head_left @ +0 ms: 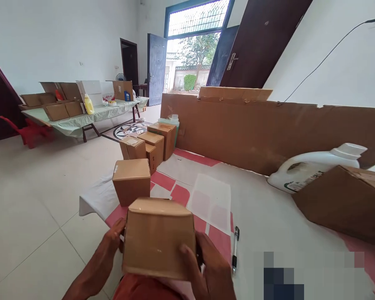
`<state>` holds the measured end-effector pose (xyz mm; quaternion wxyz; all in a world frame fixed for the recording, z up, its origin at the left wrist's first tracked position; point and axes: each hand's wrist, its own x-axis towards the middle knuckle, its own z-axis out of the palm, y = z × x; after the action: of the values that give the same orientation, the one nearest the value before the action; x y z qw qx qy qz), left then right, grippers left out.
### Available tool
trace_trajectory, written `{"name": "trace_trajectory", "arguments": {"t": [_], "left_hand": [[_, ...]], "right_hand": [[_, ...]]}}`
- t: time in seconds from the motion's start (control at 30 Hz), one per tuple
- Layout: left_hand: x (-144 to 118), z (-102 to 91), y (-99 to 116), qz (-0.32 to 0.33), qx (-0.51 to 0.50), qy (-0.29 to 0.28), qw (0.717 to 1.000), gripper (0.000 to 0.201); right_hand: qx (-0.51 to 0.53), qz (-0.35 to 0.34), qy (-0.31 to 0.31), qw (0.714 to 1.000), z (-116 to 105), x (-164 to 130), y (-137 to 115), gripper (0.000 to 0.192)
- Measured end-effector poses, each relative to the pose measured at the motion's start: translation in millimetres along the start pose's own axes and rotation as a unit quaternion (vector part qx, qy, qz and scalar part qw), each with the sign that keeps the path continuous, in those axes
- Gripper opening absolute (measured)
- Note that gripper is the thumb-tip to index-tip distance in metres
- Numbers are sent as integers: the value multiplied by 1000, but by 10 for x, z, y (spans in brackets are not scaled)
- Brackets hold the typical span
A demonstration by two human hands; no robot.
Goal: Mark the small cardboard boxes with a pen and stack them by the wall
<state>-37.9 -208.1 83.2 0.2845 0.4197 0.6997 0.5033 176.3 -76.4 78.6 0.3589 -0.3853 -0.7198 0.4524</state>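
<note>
A small brown cardboard box (158, 237) is held up in front of me between both hands, over the near edge of the table. My left hand (117, 233) grips its left side, with the fingertips mostly hidden behind it. On the right side, my right hand (211, 262) has its thumb on the near face and its fingers wrapped behind. Just beyond stands another cardboard box (133, 183) on the red and white tablecloth (178, 196). A clear sheet (211, 196) and a black-capped pen (235, 250) lie to the right.
Several cardboard boxes (156, 141) stand along the table's left edge. A tall cardboard panel (237, 129) borders the far side. At the right are a white jug (303, 171) and a larger tilted box (340, 200). Across the room stands another table (78, 123) with boxes and bottles.
</note>
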Motion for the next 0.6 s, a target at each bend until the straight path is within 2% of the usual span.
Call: {"name": "trace_trajectory", "arguments": {"t": [0.07, 0.13, 0.23, 0.33, 0.43, 0.5, 0.6], "left_hand": [[-1, -171, -112, -17, 24, 75, 997, 89], [68, -309, -305, -18, 40, 154, 987, 90], [214, -427, -668, 11, 56, 225, 973, 84], [286, -339, -1018, 16, 71, 241, 968, 70], [277, -105, -1264, -32, 65, 264, 962, 80], [266, -7, -1364, -71, 51, 282, 955, 88], [259, -118, -1464, -126, 23, 261, 957, 87]], "right_hand": [[21, 34, -54, 998, 257, 252, -254, 53], [29, 55, -101, 993, 517, 470, -407, 60], [62, 29, -152, 986, 771, 689, -398, 67], [110, 39, -155, 981, 823, 875, -146, 86], [177, 92, -134, 971, 842, 1131, 154, 104], [223, 99, -162, 956, 942, 1284, 268, 105], [254, 76, -201, 943, 1248, 1342, 290, 100]]}}
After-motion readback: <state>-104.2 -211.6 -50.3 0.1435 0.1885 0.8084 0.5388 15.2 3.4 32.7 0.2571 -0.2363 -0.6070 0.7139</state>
